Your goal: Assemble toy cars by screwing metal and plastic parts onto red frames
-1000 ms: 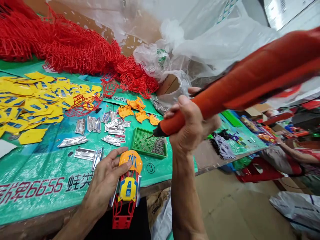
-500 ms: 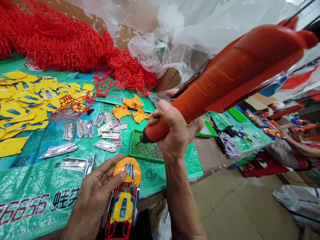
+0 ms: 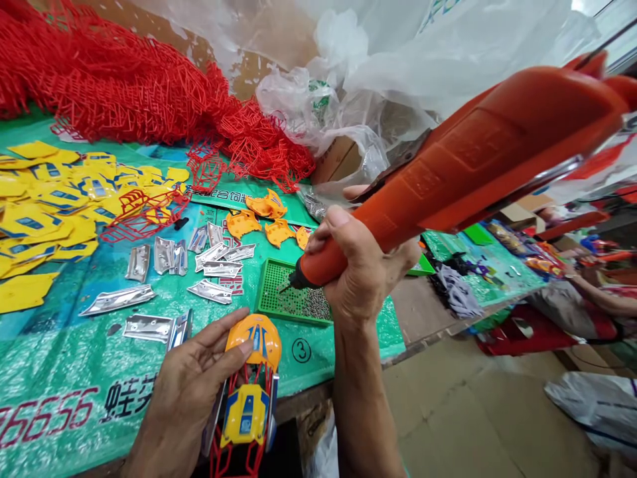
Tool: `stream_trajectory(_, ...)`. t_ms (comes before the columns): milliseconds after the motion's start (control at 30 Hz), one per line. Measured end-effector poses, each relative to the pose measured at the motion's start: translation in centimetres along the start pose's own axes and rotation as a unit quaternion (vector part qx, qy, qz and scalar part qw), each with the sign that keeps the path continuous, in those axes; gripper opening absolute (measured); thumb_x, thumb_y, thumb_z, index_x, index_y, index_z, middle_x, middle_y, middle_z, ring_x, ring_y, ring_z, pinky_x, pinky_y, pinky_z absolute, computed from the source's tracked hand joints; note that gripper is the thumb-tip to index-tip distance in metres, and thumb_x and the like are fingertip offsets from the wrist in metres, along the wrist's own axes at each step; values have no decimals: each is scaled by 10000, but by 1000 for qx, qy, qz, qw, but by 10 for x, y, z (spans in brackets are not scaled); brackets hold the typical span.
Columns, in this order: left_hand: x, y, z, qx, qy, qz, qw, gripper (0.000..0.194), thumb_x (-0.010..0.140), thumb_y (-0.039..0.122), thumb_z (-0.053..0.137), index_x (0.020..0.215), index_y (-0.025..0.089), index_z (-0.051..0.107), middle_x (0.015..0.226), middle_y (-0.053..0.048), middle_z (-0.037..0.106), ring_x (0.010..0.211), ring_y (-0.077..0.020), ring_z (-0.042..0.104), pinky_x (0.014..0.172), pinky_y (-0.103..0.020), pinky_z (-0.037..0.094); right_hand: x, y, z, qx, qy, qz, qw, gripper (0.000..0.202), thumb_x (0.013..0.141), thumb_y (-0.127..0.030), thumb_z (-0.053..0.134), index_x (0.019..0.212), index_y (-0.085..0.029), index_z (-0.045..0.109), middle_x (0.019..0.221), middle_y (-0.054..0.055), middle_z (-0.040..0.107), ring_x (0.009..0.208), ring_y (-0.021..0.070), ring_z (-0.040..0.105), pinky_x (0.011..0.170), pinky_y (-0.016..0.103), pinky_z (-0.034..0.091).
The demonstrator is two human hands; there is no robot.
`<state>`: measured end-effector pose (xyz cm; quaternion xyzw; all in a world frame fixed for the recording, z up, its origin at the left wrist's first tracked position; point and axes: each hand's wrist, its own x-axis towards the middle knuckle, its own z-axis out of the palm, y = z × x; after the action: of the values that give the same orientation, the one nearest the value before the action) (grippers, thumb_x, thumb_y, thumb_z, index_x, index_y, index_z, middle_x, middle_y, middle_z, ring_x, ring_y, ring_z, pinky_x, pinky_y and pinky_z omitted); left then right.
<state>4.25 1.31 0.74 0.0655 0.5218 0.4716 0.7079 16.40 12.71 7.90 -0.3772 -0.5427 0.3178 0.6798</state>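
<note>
My right hand (image 3: 361,262) is wrapped round an orange electric screwdriver (image 3: 448,166) that slants down to the left. Its thin bit points into a green perforated tray (image 3: 269,299) that holds many small screws (image 3: 313,305). Whether a screw sits on the bit is too small to tell. At the table's front edge my left hand (image 3: 199,372) grips a toy car body (image 3: 246,411) by its orange rounded end, thumb on top. The body has a red frame, a yellow panel and silver side pieces; its lower end runs out of view.
Silver side pieces (image 3: 212,290) and orange shells (image 3: 279,232) lie behind the hands. Yellow panels (image 3: 44,212) are heaped at left, red frames (image 3: 149,93) along the back. Plastic bags (image 3: 348,66) hang behind. A co-worker's arm (image 3: 592,292) shows at far right.
The screwdriver and my right hand have shifted slightly right, the bit moving over the tray toward the screws. My left hand and the toy car body have stayed put.
</note>
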Motion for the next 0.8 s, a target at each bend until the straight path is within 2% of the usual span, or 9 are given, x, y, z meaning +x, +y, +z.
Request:
stream_trajectory(267, 1, -3, -1, 9, -5, 18, 1000, 656, 610, 298, 853, 1221, 191, 638, 888, -96, 778, 612, -249, 728, 598, -352, 601, -3, 6, 1, 17, -17, -4, 1000, 240, 732, -297, 747, 940, -232, 645, 565, -80, 589, 421, 111, 564, 414, 264, 491)
stream_trajectory(600, 2, -2, -3, 39, -13, 25, 999, 669, 642, 324, 831, 1254, 181, 603, 909, -110, 773, 590, -232, 720, 584, -337, 594, -2, 6, 1, 21, -17, -10, 1000, 220, 748, -247, 725, 938, -189, 633, 553, -76, 590, 425, 111, 564, 433, 262, 494)
stream_trajectory(800, 0, 0, -1, 27, -8, 33, 999, 669, 609, 312, 848, 1226, 175, 630, 908, -114, 775, 662, -255, 735, 581, -317, 592, -1, 7, 1, 26, -18, -15, 999, 208, 747, -234, 713, 940, -198, 644, 561, -75, 601, 432, 112, 567, 426, 257, 486)
